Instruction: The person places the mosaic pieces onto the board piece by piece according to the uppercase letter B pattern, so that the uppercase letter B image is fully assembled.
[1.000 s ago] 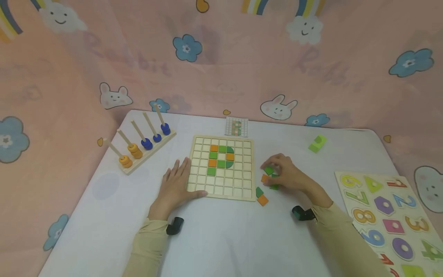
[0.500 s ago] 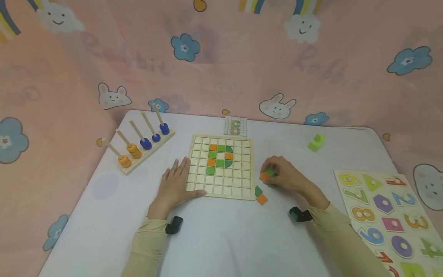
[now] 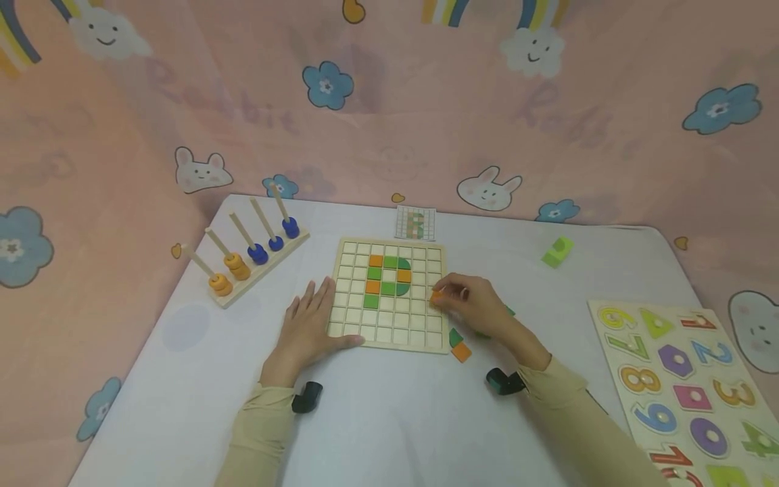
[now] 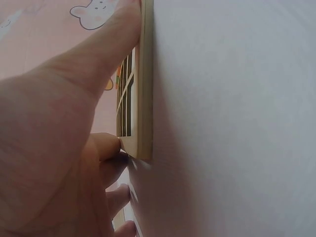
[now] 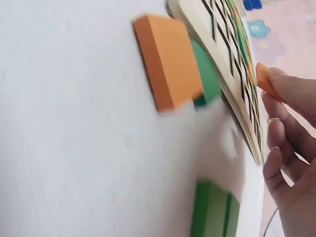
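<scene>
A wooden grid board [image 3: 429,334] lies mid-table, with several orange and green tiles set in its cells in a P-like shape. My left hand [image 3: 307,328] rests flat at the board's left side, fingers spread and thumb along the front edge; the left wrist view shows the thumb [image 4: 94,59] against the frame. Over the board's right edge, my right hand [image 3: 471,304] pinches an orange square tile [image 5: 266,81] between thumb and fingers. Beside the board's lower right lie a loose orange tile [image 3: 461,352] and a dark green tile [image 3: 456,337]. More green tiles [image 5: 215,210] are partly hidden under the right hand.
Behind the board lies a small pattern card [image 3: 416,223]. A bead stacker [image 3: 262,267] with several pegs stands at left. At right are a light green block [image 3: 557,252] and a number-and-shape puzzle board [image 3: 663,358]. A patterned curtain [image 3: 389,115] hangs behind the table.
My right hand has picked up an orange tile from the loose pile and carried it left to the board's right edge. My left hand stays where it was.
</scene>
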A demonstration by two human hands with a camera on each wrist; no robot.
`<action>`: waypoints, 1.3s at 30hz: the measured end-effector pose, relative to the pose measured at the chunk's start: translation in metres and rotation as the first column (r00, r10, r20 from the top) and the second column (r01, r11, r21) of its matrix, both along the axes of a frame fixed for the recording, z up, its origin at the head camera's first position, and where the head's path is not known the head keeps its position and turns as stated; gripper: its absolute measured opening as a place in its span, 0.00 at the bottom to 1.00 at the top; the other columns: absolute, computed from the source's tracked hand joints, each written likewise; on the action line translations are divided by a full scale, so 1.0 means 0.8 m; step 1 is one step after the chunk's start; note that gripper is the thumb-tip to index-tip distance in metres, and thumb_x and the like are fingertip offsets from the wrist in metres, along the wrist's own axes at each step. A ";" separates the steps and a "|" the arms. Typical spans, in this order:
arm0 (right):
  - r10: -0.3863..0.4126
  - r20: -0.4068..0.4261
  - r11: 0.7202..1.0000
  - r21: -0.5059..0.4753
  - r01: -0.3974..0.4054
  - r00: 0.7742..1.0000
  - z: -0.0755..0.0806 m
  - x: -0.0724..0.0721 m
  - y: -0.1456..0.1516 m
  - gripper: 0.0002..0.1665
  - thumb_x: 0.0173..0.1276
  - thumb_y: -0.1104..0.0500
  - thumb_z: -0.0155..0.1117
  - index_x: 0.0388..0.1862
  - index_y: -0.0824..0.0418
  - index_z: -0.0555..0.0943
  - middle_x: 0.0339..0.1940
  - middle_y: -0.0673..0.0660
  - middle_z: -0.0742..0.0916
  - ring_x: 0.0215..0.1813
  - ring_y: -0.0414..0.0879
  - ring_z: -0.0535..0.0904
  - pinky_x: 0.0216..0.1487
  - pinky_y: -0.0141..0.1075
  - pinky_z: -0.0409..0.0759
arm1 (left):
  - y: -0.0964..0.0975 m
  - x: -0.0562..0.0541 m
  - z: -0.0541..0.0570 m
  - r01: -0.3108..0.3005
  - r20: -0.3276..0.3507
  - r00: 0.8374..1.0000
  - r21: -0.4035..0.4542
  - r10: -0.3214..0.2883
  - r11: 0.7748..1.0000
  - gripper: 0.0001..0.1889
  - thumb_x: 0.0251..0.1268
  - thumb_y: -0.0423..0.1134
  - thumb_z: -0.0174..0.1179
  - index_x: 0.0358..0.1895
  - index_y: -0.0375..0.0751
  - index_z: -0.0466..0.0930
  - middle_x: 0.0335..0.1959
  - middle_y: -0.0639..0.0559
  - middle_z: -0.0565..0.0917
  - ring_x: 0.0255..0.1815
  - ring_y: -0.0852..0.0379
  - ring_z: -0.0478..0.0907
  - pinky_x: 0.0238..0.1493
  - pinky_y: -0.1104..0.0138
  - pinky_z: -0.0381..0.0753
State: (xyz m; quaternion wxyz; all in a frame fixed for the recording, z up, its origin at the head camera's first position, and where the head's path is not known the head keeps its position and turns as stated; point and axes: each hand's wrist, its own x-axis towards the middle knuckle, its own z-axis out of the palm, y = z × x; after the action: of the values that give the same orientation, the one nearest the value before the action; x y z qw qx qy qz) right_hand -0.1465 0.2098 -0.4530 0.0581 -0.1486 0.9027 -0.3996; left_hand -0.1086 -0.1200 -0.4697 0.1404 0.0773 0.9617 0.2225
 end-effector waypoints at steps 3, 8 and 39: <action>0.014 -0.021 0.999 -0.039 -0.015 1.000 -0.001 -0.001 -0.019 0.13 0.71 0.62 0.74 0.53 0.61 0.90 0.38 0.54 0.88 0.38 0.47 0.74 0.37 0.31 0.72 | -0.001 0.000 0.000 -0.002 0.000 1.000 0.000 0.002 1.000 0.67 0.58 0.68 0.74 0.88 0.38 0.41 0.90 0.43 0.44 0.91 0.38 0.36 0.88 0.39 0.41; 0.039 -0.021 0.994 -0.097 -0.041 0.999 0.001 -0.005 -0.052 0.12 0.72 0.63 0.73 0.53 0.64 0.90 0.39 0.56 0.90 0.37 0.46 0.75 0.36 0.29 0.73 | -0.001 -0.001 0.000 -0.002 0.002 1.000 0.002 0.002 1.000 0.67 0.58 0.68 0.73 0.88 0.38 0.41 0.90 0.43 0.43 0.91 0.38 0.36 0.88 0.39 0.41; 0.071 0.006 0.994 0.085 -0.071 0.997 -0.015 -0.007 -0.070 0.11 0.69 0.56 0.77 0.48 0.56 0.93 0.48 0.54 0.87 0.46 0.49 0.74 0.46 0.39 0.76 | 0.001 -0.001 0.003 -0.008 0.023 1.000 0.005 0.007 1.000 0.67 0.58 0.68 0.73 0.88 0.39 0.40 0.90 0.44 0.42 0.91 0.40 0.35 0.89 0.40 0.39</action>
State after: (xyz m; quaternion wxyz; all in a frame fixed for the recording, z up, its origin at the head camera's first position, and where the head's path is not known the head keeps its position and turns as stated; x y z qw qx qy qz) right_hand -0.1522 0.1538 -0.4652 0.0799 -0.1774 0.9129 -0.3588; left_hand -0.1093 -0.1193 -0.4676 0.1506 0.0714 0.9597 0.2262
